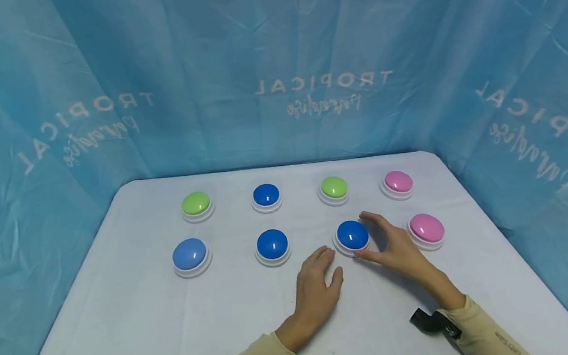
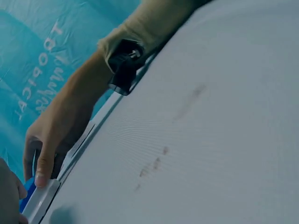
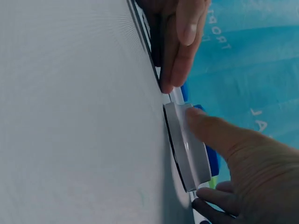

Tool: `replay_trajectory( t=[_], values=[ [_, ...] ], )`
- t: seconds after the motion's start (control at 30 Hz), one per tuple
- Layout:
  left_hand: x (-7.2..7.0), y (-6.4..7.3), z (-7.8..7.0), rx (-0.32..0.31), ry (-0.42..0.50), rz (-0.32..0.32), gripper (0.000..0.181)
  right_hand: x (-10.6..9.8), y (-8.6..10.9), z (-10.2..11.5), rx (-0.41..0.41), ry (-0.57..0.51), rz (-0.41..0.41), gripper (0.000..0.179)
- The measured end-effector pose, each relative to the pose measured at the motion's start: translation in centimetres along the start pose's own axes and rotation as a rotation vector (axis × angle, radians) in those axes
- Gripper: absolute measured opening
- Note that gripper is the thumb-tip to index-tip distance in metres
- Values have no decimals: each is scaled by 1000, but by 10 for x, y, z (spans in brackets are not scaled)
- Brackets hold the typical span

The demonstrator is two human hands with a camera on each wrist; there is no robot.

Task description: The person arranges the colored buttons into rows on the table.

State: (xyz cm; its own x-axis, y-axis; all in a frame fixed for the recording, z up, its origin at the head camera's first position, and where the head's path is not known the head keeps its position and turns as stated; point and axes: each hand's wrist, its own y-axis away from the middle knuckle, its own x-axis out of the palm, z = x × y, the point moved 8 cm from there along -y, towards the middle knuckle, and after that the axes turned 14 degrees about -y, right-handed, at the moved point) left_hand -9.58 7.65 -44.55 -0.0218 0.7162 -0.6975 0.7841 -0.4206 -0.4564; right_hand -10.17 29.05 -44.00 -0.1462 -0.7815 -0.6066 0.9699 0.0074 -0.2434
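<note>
A blue dome push button (image 1: 352, 234) on a round white base sits right of centre in the front row. My right hand (image 1: 397, 249) holds it by the base, thumb on the near side and fingers round the far right side. In the right wrist view, the thumb presses the rim of the white base (image 3: 187, 144) and the fingers curve about its other end. My left hand (image 1: 316, 287) is just left of that button, palm turned inward, fingers straight and together, thumb apart. Nothing is in its grasp.
Beside the right hand is a pink button (image 1: 427, 228). A blue button (image 1: 272, 244) and a lighter blue one (image 1: 190, 254) stand to the left. Behind are a green (image 1: 195, 203), a blue (image 1: 266, 195), another green (image 1: 334, 187) and a pink button (image 1: 398, 182). Blue curtains (image 1: 272, 43) surround the white table (image 1: 124, 327).
</note>
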Motion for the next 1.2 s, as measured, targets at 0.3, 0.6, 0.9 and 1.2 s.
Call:
replay_trajectory(
  t=[0.3,0.6,0.9,1.2],
  values=[
    [13,-1,0,-86,-18,237,65,2,3,-8,9,-23,6,102],
    [15,-5,3,-49,-44,270,64,3,2,-6,-11,-4,-11,101],
    [15,-8,2,-30,-47,277,65,3,2,-10,-6,1,-15,99],
    [-7,20,20,92,-51,314,60,13,8,-8,-2,-8,8,92]
  ],
)
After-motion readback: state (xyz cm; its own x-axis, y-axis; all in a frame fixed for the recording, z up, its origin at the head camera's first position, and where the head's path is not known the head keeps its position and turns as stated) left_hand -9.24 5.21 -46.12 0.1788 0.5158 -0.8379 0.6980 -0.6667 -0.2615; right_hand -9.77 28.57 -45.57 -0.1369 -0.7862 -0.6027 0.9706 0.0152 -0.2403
